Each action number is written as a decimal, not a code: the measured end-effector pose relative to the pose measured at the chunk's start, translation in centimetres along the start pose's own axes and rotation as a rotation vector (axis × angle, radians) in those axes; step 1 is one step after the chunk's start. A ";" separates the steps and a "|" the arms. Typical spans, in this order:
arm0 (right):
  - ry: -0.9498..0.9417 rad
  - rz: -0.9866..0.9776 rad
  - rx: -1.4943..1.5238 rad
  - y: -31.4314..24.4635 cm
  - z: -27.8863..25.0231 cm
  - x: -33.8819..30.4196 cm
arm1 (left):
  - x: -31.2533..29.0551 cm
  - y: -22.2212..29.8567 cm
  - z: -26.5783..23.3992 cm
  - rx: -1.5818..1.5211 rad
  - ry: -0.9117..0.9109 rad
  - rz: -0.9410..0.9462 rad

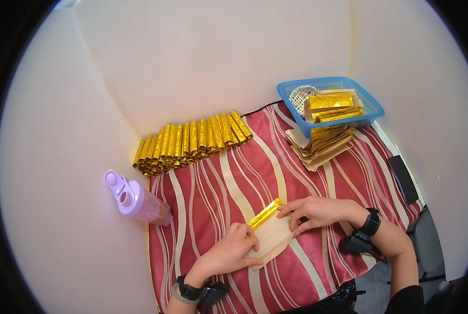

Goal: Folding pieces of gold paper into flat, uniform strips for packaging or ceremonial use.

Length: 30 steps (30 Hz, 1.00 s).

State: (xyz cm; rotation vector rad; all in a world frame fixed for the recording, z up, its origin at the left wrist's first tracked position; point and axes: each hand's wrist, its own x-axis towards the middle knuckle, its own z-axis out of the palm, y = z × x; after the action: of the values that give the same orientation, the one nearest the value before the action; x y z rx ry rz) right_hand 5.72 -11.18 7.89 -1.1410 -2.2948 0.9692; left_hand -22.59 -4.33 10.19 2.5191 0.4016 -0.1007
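Observation:
A sheet of tan paper lies on the cloth in front of me, with a gold foil strip along its far edge. My left hand holds the sheet's left side, fingers curled and thumb on the paper near the close corner. On the right side, my right hand grips the sheet, its index finger reaching to the end of the gold strip. The undersides of the fingers are partly hidden. At the back left, many gold foil rolls are stacked in a row.
A blue basket at the back right holds gold foil sheets and a small woven basket. Before it lies a paper stack. A purple bottle stands left, a black phone-like slab right. Red striped cloth covers the table.

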 end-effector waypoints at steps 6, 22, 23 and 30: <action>-0.012 -0.016 -0.007 0.0 0.0 -0.1 | 0.4 1.7 0.7 0.070 0.016 -0.049; 0.240 -0.027 -0.223 -0.5 1.5 0.4 | 0.5 1.3 0.9 0.036 0.102 -0.067; 0.299 -0.006 -0.256 -0.7 1.5 0.4 | 0.5 1.6 0.8 0.054 0.095 -0.106; 0.302 0.243 -0.261 -1.0 1.5 0.6 | 1.0 1.8 0.1 0.030 0.087 -0.234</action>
State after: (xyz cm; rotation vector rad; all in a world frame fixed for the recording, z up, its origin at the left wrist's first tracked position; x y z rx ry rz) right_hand 3.89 -11.73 7.63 -1.5840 -2.1110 0.5364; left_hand -21.06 -5.55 10.92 2.5024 0.7344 -0.0879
